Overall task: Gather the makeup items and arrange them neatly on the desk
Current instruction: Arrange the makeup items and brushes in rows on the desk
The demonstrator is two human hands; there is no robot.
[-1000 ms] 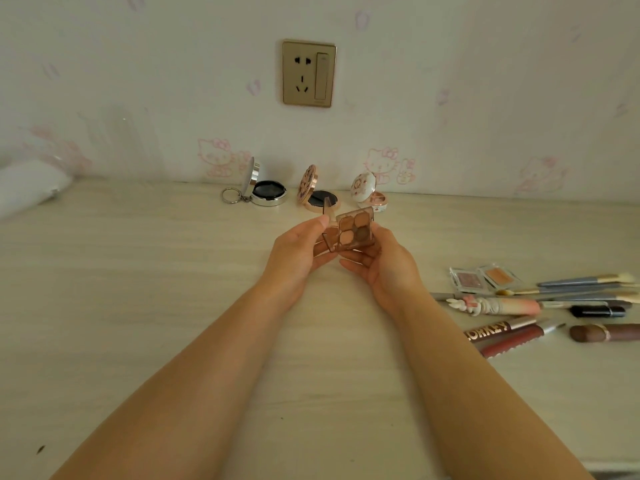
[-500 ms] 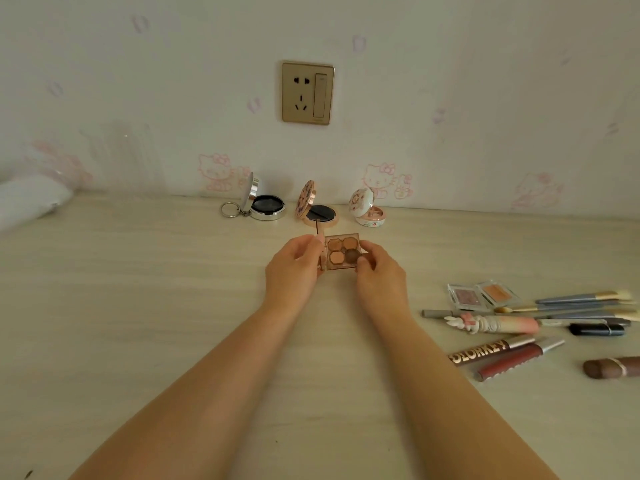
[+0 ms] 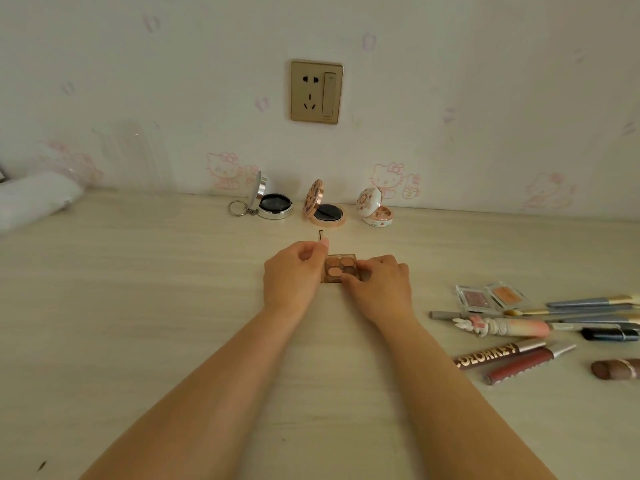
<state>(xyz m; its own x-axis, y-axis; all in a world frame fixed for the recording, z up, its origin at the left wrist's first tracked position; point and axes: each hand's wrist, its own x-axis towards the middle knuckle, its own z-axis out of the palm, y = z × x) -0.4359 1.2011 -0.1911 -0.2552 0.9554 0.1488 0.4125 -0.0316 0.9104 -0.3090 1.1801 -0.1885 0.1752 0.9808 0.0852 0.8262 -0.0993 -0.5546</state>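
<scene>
looking down from the head camera, you see the eyeshadow palette [image 3: 341, 268] lying flat on the desk [image 3: 138, 306], in front of the wall socket [image 3: 316, 91] and nearer to you than the compacts. your left hand [image 3: 294, 275] is curled at the palette's left edge, thumb and forefinger pinching the clear lid, which stands up thin and is hard to see. your right hand [image 3: 379, 284] has its fingertips bent onto the palette's right front corner, holding it down. below the socket, against the wall, three open compacts stand in a row: the silver compact [image 3: 273, 206] with a key ring, the rose-gold compact [image 3: 325, 213], the white floral compact [image 3: 375, 211]. far right of the socket and nearer to you lie two small eyeshadow pans [image 3: 491, 296], the brushes [image 3: 588, 303], the lip gloss tubes [image 3: 512, 358].
</scene>
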